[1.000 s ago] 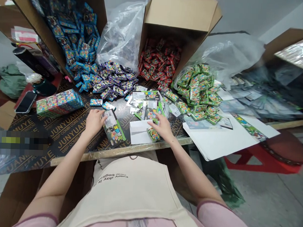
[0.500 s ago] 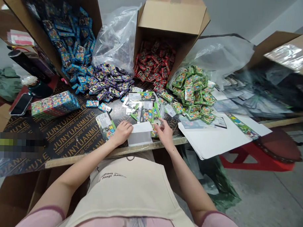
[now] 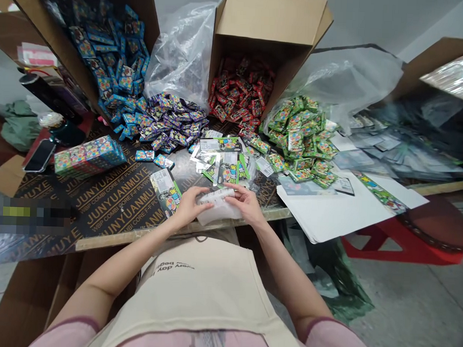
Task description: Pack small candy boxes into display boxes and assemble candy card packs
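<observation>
My left hand (image 3: 188,206) and my right hand (image 3: 245,203) both grip a flat white pouch (image 3: 219,207) just above the table's near edge. The left hand pinches its left end, and the right hand's fingers lie over its top right end. A filled green-and-black pack (image 3: 166,190) lies on the table just left of my left hand. Several flat printed pouches (image 3: 224,160) are spread right behind the hands. Small green packets (image 3: 299,135) are heaped to the right, purple packets (image 3: 172,122) to the left.
Tilted cardboard boxes spill blue packets (image 3: 107,47) and red packets (image 3: 238,90). A stack of finished packs (image 3: 88,156), a phone (image 3: 37,155) and a dark cup (image 3: 68,135) sit far left. White sheets (image 3: 340,210) overhang the right edge above a red stool (image 3: 407,240).
My left hand left the green-and-black pack and came right to the white pouch. My right hand put down the small green packet; both hands have lifted the pouch off the table.
</observation>
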Motion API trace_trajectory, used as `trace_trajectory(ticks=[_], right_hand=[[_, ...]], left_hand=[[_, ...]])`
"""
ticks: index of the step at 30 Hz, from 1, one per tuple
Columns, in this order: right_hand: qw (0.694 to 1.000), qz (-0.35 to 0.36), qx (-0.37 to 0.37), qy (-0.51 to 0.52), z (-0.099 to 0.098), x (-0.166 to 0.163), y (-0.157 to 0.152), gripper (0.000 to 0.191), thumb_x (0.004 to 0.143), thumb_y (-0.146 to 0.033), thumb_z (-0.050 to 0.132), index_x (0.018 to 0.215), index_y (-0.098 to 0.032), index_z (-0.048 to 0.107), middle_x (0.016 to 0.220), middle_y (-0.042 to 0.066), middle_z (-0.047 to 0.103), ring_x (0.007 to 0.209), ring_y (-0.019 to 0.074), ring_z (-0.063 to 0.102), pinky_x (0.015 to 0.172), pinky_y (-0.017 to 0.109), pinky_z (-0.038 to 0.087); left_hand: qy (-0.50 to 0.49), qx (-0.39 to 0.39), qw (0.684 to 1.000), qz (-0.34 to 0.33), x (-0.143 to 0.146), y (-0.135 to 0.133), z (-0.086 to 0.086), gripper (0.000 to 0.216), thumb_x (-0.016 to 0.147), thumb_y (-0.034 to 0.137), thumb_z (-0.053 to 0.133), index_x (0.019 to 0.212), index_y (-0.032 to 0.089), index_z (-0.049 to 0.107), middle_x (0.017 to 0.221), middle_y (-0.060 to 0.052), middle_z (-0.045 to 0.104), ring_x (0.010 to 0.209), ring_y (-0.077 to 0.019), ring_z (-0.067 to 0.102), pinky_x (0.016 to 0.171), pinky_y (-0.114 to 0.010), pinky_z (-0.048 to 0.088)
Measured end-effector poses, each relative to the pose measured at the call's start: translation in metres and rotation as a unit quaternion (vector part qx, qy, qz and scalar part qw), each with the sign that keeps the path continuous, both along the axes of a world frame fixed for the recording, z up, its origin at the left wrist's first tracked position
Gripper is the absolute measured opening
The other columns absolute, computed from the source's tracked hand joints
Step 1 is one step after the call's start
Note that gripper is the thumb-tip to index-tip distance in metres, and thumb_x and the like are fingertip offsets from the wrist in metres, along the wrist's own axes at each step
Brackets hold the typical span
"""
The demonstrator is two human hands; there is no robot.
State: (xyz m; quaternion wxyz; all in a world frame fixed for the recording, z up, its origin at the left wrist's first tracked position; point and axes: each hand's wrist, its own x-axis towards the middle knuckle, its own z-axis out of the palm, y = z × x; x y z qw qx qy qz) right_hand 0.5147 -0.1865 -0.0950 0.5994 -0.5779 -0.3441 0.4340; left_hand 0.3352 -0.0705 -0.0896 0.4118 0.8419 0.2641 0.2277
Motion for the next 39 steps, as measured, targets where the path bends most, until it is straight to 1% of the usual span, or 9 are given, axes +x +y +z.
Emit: trace_trajectory(ticks=[3,6,9,12,17,23,27,35,39], right_hand=[[0.994,-0.015,0.004,-0.107,0.009,-0.007,0.003,0.039,0.071,-0.038,0.074,0.105,-0.020,0.072,0.081,0.003,0.071,0.068,0.0163,0.064,0.064,0.029,0.050],[0.953,-0.078,0.033,-0.292,0.017,-0.009,0.005,0.021,0.073,-0.040,0.074,0.082,-0.022,0.076,0.078,0.004,0.065,0.074,0.0191,0.059,0.070,0.034,0.049],[0.909,-0.093,0.071,-0.401,0.025,-0.010,0.004,0.023,0.076,-0.042,0.072,0.066,-0.022,0.072,0.078,0.005,0.061,0.082,0.0212,0.057,0.078,0.037,0.046],[0.926,-0.005,0.064,-0.371,0.029,-0.012,0.005,0.029,0.083,-0.039,0.066,0.063,-0.019,0.066,0.068,0.002,0.060,0.070,0.0169,0.056,0.068,0.031,0.044],[0.951,0.041,0.051,-0.301,0.032,-0.019,0.010,0.016,0.085,-0.033,0.063,0.086,-0.018,0.069,0.074,0.001,0.065,0.066,0.0137,0.056,0.062,0.026,0.044],[0.934,0.030,0.104,-0.339,0.036,-0.021,0.011,0.009,0.085,-0.026,0.062,0.082,-0.020,0.068,0.078,0.003,0.065,0.074,0.0161,0.059,0.068,0.029,0.047],[0.931,0.032,0.098,-0.351,0.034,-0.020,0.012,0.015,0.085,-0.026,0.063,0.098,-0.021,0.069,0.084,0.004,0.065,0.074,0.0157,0.060,0.068,0.030,0.049],[0.911,-0.017,0.168,-0.376,0.033,-0.023,0.011,0.013,0.087,-0.028,0.062,0.081,-0.025,0.073,0.093,0.005,0.068,0.091,0.0202,0.063,0.083,0.038,0.051],[0.924,-0.035,0.141,-0.355,0.036,-0.027,0.013,0.030,0.087,-0.030,0.063,0.116,-0.028,0.065,0.114,0.006,0.066,0.108,0.0232,0.060,0.096,0.043,0.046]], left_hand=[[0.055,-0.060,0.996,-0.044,0.003,0.008,0.007,0.018,0.084,0.030,0.060,0.082,0.016,0.070,0.078,-0.004,0.071,0.075,-0.0191,0.062,0.075,-0.030,0.047],[0.092,0.001,0.992,-0.089,0.000,0.013,0.012,0.025,0.087,0.027,0.054,0.068,0.017,0.066,0.063,-0.001,0.065,0.065,-0.0159,0.056,0.088,-0.034,0.044],[0.097,0.014,0.987,-0.125,-0.006,0.014,0.019,0.026,0.090,0.027,0.050,0.073,0.018,0.068,0.068,-0.001,0.067,0.067,-0.0158,0.058,0.101,-0.040,0.036],[0.054,-0.007,0.994,-0.095,-0.009,0.013,0.028,0.018,0.085,0.033,0.061,0.085,0.017,0.071,0.083,-0.004,0.072,0.078,-0.0185,0.062,0.088,-0.033,0.043],[0.046,-0.123,0.989,-0.062,-0.010,0.013,0.034,0.021,0.079,0.031,0.064,0.073,0.012,0.070,0.066,-0.003,0.068,0.062,-0.0135,0.055,0.059,-0.023,0.037],[0.044,-0.188,0.978,-0.079,-0.013,0.018,0.030,0.025,0.076,0.035,0.063,0.073,0.011,0.071,0.064,-0.001,0.065,0.059,-0.0121,0.051,0.057,-0.022,0.035],[0.037,-0.175,0.981,-0.073,-0.014,0.018,0.029,0.025,0.074,0.035,0.065,0.072,0.012,0.072,0.064,-0.002,0.066,0.062,-0.0128,0.051,0.058,-0.022,0.036],[0.047,-0.224,0.972,-0.049,-0.013,0.019,0.030,0.028,0.070,0.038,0.065,0.069,0.011,0.071,0.060,-0.001,0.063,0.057,-0.0110,0.048,0.054,-0.022,0.034],[0.050,-0.219,0.974,-0.042,-0.012,0.018,0.031,0.028,0.069,0.039,0.066,0.068,0.011,0.070,0.057,-0.001,0.062,0.055,-0.0100,0.046,0.053,-0.022,0.032]])
